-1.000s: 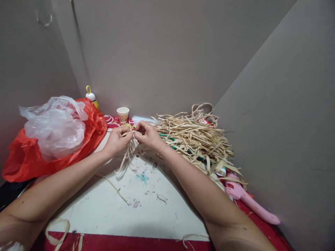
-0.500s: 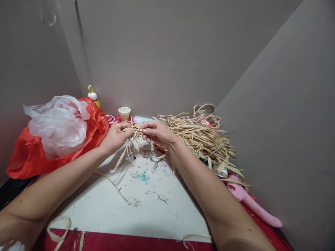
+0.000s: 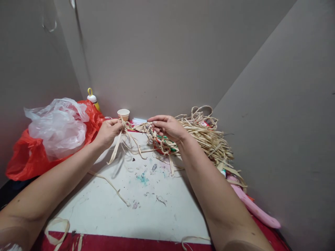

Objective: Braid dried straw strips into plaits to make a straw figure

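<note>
Plaited straw (image 3: 140, 128) runs crosswise by the white board (image 3: 117, 216)'s far edge — left hand (image 3: 108, 132) pinching it, right hand (image 3: 169, 128)'s hold unclear

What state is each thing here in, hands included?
Left hand: pinching straw strands
Right hand: fingers at the straw piece, grip unclear
Straw piece: knotted, loose ends hanging
Straw heap: loose, tangled
Cup: upright, uncovered, contents not visible
White bag: crumpled, on the red bag
Red bag: crumpled
Pink tool: lying down, partly covered
White board: flat, stained
</note>
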Available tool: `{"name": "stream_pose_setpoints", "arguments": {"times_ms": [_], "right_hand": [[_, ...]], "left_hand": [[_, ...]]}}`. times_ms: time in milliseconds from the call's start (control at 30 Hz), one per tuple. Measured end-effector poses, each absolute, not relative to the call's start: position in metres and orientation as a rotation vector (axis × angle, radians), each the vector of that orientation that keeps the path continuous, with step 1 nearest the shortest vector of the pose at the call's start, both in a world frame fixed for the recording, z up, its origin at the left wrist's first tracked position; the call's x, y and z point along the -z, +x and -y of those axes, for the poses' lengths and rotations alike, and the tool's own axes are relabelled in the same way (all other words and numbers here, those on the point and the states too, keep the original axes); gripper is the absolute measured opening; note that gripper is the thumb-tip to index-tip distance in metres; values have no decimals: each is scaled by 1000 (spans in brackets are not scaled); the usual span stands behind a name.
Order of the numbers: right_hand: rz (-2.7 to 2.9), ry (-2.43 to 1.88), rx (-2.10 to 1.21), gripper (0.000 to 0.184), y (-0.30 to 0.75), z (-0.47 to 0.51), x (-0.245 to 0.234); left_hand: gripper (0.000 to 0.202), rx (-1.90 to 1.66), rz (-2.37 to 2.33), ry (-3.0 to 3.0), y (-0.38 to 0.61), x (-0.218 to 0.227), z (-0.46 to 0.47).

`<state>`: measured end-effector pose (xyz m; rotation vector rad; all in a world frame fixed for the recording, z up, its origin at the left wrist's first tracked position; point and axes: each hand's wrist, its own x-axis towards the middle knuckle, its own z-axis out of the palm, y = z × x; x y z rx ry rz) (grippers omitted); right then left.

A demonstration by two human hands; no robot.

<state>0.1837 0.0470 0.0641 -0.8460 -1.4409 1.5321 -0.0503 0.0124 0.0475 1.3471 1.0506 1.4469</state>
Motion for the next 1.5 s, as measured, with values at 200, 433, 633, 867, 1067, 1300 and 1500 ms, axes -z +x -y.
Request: {"name": "stream_pose_setpoints", "arguments": {"times_ms": [200, 433, 633, 867, 1067, 1300, 1500], "right_hand": [[1274, -941, -1211, 13, 215, -47, -92], [564, -896, -795, 20, 275, -53, -117], [536, -895, -575, 24, 284, -47, -122], [829, -1219, -44, 20, 293, -56, -105], [1177, -1434, 160, 33, 277, -41, -114], [2353, -926, -269, 32, 174, -9, -92], [2549, -899, -239, 15, 167, -18, -72]], "left_hand": [[9, -1409, -1054, 1286, -58, -57, -13], [11, -1467, -1355, 1487, -82, -44, -31], [11, -1541, -1478, 1450, -96, -42, -37], [13, -1346, -1311, 1409, -80, -42, -31], [11, -959, -1085, 1394, -50, -37, -13], [12, -812, -909, 1554, -45, -49, 4], [14, -750, -902, 1611, -45, -51, 5]]}}
